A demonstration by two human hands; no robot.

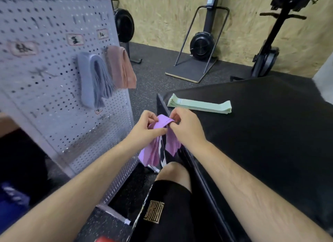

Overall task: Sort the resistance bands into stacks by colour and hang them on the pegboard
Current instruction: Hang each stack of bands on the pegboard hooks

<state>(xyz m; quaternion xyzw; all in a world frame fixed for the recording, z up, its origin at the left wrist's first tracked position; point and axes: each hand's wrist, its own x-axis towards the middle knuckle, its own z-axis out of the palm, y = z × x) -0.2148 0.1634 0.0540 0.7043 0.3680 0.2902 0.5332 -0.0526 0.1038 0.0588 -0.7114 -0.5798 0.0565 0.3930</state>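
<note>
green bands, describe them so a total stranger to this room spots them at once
Find the big black platform on the right. Near its far left corner lies a neat stack of pale green bands. It alone lies flat: the purple bands are held by the left hand and right hand, and the blue-grey bunch and brown bunch hang on the pegboard.

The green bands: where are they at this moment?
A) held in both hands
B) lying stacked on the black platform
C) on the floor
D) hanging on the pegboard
B: the green bands lie flat in one stack on the black platform, beyond the purple bands.
</note>
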